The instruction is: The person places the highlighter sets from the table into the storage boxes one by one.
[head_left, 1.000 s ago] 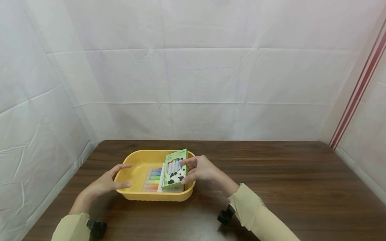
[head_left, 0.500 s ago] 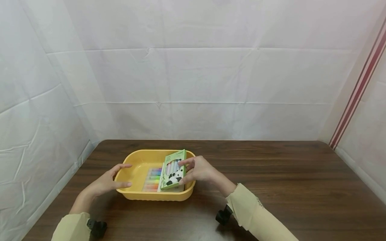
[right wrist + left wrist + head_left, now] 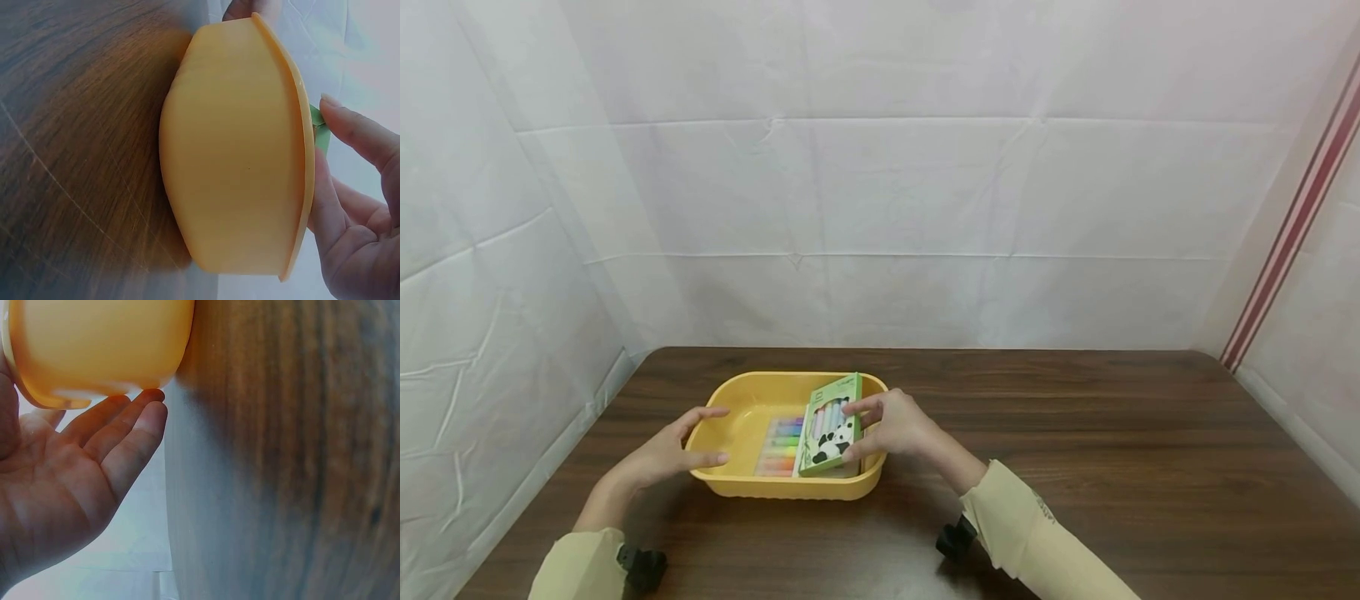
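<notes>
A yellow plastic basin point(image 3: 733, 421) stands on the table. My left hand point(image 3: 662, 450) holds its left end, with index finger and thumb over the rim. In the left wrist view, the other fingers point(image 3: 134, 434) lie along the basin's outer wall. Over the right part of the basin, my right hand point(image 3: 898, 429) pinches the right side of a green marker box point(image 3: 831, 425) with pandas and a window of pastel markers. The box is tilted. Beneath and left of it lies a clear pack of rainbow-coloured markers point(image 3: 781, 450), partly hidden. In the right wrist view, only a green corner point(image 3: 320, 134) of the box shows above the rim.
Dark brown wooden table point(image 3: 1075, 467) surrounds the basin and stretches far to the right. White cloth point(image 3: 887, 183) hangs behind and at both sides. A black camera is strapped to each wrist, over or beside the cream sleeves point(image 3: 1026, 517).
My right hand has moved slightly left with the green marker box, which now sits a little lower in the basin. My left hand and the basin stay practically still.
</notes>
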{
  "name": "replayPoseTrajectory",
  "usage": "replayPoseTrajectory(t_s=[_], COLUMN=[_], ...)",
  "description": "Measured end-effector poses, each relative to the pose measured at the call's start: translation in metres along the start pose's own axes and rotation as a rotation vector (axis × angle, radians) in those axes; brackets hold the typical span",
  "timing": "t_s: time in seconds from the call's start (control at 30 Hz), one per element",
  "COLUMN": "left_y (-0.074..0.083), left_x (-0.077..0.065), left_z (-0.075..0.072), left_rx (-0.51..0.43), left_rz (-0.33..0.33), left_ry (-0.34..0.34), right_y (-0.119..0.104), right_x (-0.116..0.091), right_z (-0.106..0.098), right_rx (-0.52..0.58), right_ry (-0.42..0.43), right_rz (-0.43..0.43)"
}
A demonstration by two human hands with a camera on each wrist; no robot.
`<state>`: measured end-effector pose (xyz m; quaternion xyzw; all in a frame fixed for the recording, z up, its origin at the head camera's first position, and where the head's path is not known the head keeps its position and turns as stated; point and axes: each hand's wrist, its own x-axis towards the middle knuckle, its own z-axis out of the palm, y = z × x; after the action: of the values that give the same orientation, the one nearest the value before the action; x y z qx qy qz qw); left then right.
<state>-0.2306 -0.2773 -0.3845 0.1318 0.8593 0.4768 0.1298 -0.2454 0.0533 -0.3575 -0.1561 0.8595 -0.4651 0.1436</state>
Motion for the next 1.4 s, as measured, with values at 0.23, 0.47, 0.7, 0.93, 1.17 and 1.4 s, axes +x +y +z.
replayPoseTrajectory(t_s=[0.23,0.47,0.7,0.93,1.17,1.4], left_y=[0.000,0.001,0.000,-0.001,0.000,0.000], left_x=[0.000,0.000,-0.001,-0.002,0.000,0.002], left_z=[0.001,0.001,0.001,0.000,0.001,0.001], left_rx=[0.002,-0.007,-0.007,0.000,0.008,0.003], left_rz=[-0.004,-0.015,-0.018,-0.021,-0.028,-0.007], left_ry=[0.001,-0.003,0.002,0.005,0.009,-0.001], right_y=[0.000,-0.001,0.000,-0.002,0.002,0.011], right_x=[-0.005,-0.009,-0.010,-0.011,-0.013,-0.016], right_z=[0.000,-0.003,-0.004,-0.004,-0.008,-0.011], right_rx=[-0.048,-0.071,-0.080,-0.116,-0.055,0.129], right_ry=[0.008,-0.024,-0.017,0.004,-0.004,-0.053], right_rz=[-0.020,-0.064,-0.075,-0.073,-0.106,-0.081])
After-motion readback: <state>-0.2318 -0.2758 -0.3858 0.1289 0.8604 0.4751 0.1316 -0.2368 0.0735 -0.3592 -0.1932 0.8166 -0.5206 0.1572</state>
